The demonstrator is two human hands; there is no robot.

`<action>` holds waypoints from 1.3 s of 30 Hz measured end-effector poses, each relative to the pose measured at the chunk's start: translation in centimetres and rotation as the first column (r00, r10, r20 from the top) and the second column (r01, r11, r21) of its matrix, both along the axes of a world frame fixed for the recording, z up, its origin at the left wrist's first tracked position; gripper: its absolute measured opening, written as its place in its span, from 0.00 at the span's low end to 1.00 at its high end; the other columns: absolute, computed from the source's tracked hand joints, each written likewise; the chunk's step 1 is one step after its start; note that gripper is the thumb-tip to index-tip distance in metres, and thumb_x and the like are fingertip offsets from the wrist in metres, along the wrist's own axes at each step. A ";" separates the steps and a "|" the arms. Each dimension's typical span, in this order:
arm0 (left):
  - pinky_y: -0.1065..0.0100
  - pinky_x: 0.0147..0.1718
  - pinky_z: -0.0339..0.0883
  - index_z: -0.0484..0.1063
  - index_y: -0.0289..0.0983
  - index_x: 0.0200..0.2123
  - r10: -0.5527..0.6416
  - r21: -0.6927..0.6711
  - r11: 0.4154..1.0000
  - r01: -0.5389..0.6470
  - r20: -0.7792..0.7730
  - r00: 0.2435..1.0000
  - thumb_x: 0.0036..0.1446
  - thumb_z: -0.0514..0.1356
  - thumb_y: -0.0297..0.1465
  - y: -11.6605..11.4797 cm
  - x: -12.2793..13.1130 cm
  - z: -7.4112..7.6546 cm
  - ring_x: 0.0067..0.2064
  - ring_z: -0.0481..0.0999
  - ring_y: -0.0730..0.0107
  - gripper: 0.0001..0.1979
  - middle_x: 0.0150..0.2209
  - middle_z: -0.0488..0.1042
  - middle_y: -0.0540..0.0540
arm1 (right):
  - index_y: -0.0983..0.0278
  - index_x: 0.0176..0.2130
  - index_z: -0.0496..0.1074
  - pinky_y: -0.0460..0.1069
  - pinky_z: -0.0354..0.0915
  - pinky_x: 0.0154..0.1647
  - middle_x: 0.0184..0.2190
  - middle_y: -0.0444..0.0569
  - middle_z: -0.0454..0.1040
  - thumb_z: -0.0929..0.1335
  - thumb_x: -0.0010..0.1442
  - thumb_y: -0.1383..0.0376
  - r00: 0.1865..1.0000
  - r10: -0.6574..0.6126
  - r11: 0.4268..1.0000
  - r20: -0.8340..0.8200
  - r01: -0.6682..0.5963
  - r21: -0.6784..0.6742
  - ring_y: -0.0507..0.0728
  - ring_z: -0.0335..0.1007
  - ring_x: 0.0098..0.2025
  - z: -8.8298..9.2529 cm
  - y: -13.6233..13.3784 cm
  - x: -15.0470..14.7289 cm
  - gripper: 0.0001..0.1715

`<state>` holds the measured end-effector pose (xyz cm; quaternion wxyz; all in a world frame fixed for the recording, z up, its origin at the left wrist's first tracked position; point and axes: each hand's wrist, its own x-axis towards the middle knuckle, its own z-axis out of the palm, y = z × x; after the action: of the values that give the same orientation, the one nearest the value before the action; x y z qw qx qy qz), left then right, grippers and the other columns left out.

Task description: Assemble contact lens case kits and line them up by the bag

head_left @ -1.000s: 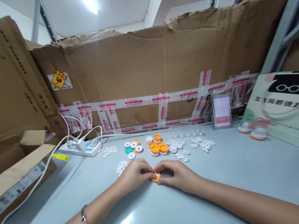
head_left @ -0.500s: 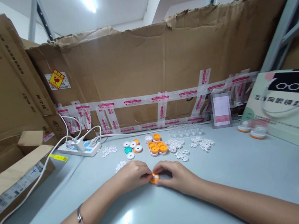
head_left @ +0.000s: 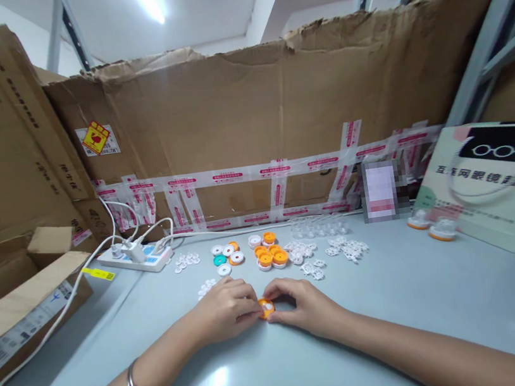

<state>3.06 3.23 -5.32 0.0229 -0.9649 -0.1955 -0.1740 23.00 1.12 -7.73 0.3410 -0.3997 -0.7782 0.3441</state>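
A small round orange cap (head_left: 267, 308) with white inside lies on the table between my two hands. My right hand (head_left: 307, 304) grips its right side, thumb at the near edge and forefinger at the far edge. Against the left edge are the bunched fingertips of my left hand (head_left: 230, 308), which cover part of the cap. Just beyond them are orange and white round caps (head_left: 271, 256), a teal cap (head_left: 220, 260) among white discs (head_left: 224, 270), and small white pieces (head_left: 206, 288) partly behind my left hand.
White openwork pieces (head_left: 348, 248) and a row of clear domes (head_left: 320, 227) lie farther back. A power strip (head_left: 137, 259) with cables and an open carton (head_left: 29, 308) are at the left. At the right stand a paper bag (head_left: 492, 192) and two clear-topped orange-based containers (head_left: 443, 229).
My left hand has rolled slightly and its fingers have shifted down over the cap's left edge. My right hand keeps its grip, and the view has moved a little.
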 end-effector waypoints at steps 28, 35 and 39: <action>0.69 0.39 0.64 0.75 0.38 0.35 0.168 -0.474 0.875 -0.096 0.111 0.980 0.52 0.59 0.29 -0.4 0.1 0.0 0.38 0.72 0.69 0.07 0.36 0.73 0.45 | 0.63 0.36 0.67 0.50 0.65 0.41 0.34 0.47 0.73 0.69 0.49 0.66 0.999 0.008 1.000 -0.041 -0.007 0.014 0.55 0.69 0.37 -0.1 -0.2 0.0 0.11; 0.72 0.35 0.66 0.75 0.36 0.31 0.218 -0.462 0.882 -0.093 0.224 0.950 0.52 0.60 0.28 -0.4 0.9 -1.2 0.35 0.73 0.71 0.04 0.33 0.73 0.45 | 0.62 0.36 0.62 0.50 0.66 0.41 0.34 0.44 0.67 0.68 0.49 0.68 0.975 0.050 0.994 -0.215 -0.068 -0.080 0.53 0.68 0.37 0.1 -0.3 -0.1 0.12; 0.72 0.33 0.66 0.74 0.36 0.31 0.227 -0.439 0.895 -0.079 0.295 0.928 0.52 0.60 0.28 -0.4 1.2 -1.5 0.34 0.73 0.71 0.04 0.33 0.73 0.45 | 0.61 0.35 0.59 0.49 0.67 0.40 0.36 0.42 0.63 0.70 0.48 0.64 0.931 0.025 0.961 -0.365 -0.122 -0.246 0.51 0.70 0.37 0.1 -0.2 -0.3 0.17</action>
<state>4.27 2.79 -6.85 -0.2051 -0.8837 -0.3059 -0.2889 22.75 0.87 -7.61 0.4075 -0.3424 -0.6644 0.5246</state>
